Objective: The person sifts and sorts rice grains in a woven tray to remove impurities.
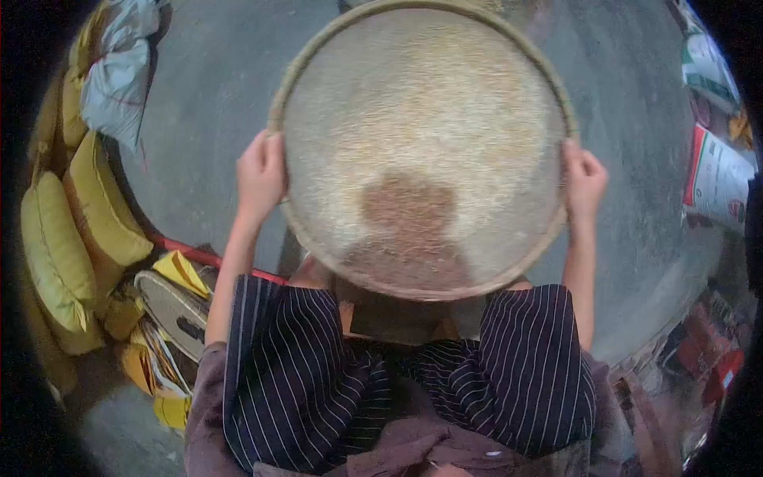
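Observation:
A large round winnowing tray with a raised woven rim is held out in front of my knees. Pale grain, blurred by motion, lies spread over much of its flat bottom, and a dark shadow falls across the near part. My left hand is closed round the rim on the left side. On the opposite side my right hand grips the rim, with the fingers curled. Some fingers of both hands are hidden behind the rim.
Several stuffed yellow sacks and a pale plastic bag line the left. Another round basket leans near my left leg, beside yellow packaging. White printed sacks stand at the right edge. Grey concrete floor surrounds the tray.

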### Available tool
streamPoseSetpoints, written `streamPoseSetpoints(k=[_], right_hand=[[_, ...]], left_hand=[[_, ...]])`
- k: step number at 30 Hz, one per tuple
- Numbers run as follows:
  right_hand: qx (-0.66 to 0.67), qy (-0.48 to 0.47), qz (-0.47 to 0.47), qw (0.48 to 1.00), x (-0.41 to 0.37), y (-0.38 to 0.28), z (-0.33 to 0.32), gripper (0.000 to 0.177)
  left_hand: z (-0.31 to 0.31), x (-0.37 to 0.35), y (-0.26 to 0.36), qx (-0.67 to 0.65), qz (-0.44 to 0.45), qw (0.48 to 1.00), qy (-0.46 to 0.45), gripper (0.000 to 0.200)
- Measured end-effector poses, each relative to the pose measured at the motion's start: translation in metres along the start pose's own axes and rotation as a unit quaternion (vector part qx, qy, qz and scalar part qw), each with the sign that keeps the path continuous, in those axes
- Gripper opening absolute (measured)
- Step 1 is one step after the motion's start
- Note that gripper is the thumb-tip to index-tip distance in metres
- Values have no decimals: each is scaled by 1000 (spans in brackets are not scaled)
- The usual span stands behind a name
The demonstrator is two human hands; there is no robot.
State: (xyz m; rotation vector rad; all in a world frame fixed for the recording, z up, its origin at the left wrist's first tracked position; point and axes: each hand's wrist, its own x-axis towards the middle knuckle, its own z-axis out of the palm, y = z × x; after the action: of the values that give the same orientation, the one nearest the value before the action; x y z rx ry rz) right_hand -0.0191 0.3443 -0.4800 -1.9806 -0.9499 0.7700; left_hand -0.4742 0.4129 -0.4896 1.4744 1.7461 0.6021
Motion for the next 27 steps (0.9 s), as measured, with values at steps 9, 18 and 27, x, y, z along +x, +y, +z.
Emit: streamPoseSetpoints(k=[9, 18, 27], right_hand=[[-23, 7, 40, 999, -2, -9, 6, 47], [8, 17, 23, 1000, -6, -20, 0, 45], [-48, -16, -47, 998, -10, -9, 6, 43]], left_hand=[[1, -1, 8, 16, 11, 999, 41, 33], [13, -7, 8, 65, 43, 994, 77, 35], [25, -15, 10, 84, 38, 992, 86, 32]])
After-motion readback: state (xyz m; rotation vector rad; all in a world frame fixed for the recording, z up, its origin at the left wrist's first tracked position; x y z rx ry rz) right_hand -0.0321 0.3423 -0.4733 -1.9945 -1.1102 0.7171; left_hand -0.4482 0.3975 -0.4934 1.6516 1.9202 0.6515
